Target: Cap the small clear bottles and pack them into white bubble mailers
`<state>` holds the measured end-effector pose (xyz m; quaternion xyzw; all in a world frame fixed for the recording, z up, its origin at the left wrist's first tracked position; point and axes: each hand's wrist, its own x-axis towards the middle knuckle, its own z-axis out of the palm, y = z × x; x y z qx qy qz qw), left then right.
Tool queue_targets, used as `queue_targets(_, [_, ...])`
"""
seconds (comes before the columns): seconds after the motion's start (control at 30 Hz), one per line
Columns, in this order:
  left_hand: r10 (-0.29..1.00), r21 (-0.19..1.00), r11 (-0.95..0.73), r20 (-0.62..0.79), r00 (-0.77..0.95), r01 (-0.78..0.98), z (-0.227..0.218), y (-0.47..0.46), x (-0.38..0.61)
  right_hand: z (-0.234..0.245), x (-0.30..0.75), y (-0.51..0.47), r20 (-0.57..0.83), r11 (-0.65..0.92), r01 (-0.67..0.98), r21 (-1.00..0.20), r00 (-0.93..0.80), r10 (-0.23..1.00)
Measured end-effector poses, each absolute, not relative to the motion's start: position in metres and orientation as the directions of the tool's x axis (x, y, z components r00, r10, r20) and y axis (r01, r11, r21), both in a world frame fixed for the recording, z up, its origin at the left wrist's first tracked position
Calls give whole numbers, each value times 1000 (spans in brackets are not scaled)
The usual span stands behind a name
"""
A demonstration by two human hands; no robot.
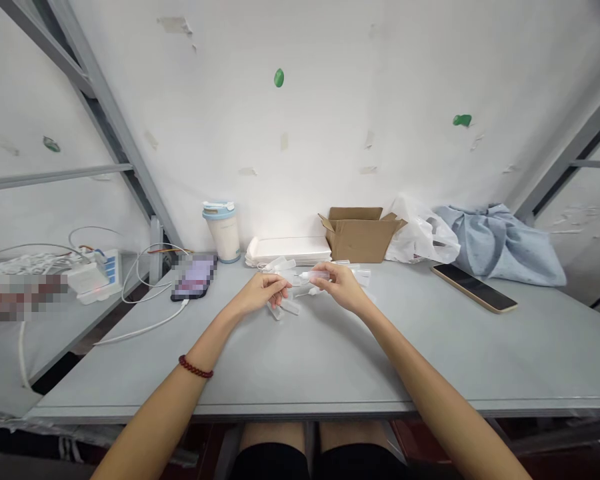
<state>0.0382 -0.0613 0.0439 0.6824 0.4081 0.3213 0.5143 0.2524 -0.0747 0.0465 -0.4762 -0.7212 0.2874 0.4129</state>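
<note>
Between its thumb and fingers my right hand (344, 285) pinches a small clear plastic dropper bottle (317, 274), held sideways with its white tip pointing left. Facing it, my left hand (265, 291) is closed, thumb against the curled fingers. Something small and pale shows at those fingertips, too small to make out. Around and under both hands lie several more small clear plastic bottles or tubes, such as one clear tube (291, 307) just right of my left fingers. Others are partly hidden behind my hands.
Along the wall stand a cup with a blue lid (223, 233), a stack of white flat packs (293, 249), an open cardboard box (361, 239), a white plastic bag (420, 233) and blue cloth (505, 247). One phone (475, 288) lies right, another phone (195, 277) left with a cable (145, 331).
</note>
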Motion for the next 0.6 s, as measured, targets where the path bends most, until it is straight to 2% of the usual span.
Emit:
queue_targets(0.23, [848, 927, -259, 83, 524, 272, 43, -63, 38, 46, 248, -77, 309, 388, 421, -820, -246, 919])
queue_targets(0.6, [845, 912, -279, 84, 528, 302, 47, -66, 39, 46, 247, -79, 270, 352, 375, -858, -253, 929])
